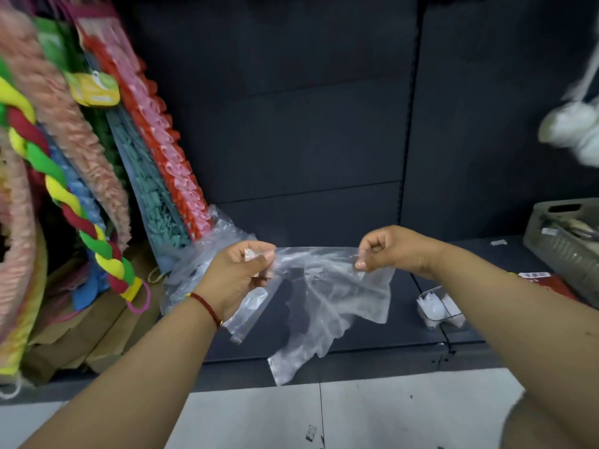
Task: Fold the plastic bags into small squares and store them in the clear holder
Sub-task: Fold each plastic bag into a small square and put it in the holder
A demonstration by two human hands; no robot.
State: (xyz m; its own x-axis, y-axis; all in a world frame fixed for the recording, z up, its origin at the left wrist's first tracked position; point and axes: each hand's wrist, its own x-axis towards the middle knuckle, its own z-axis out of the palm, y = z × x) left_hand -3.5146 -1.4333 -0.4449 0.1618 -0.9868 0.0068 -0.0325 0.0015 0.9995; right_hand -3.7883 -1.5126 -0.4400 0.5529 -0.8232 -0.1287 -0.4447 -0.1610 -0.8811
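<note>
A clear plastic bag hangs stretched between my two hands above the dark shelf. My left hand pinches its top left corner with curled fingers. My right hand pinches the top right corner between thumb and fingers. The bag droops below in loose wrinkles, its lower tip near the shelf's front edge. More clear plastic bags lie bunched behind my left hand. A small clear holder with white folded pieces inside stands on the shelf under my right forearm.
Colourful braided and ruffled garlands lean at the left over brown cardboard. A grey woven basket sits at the right on the dark shelf. White items hang at the upper right. A pale tiled floor lies below.
</note>
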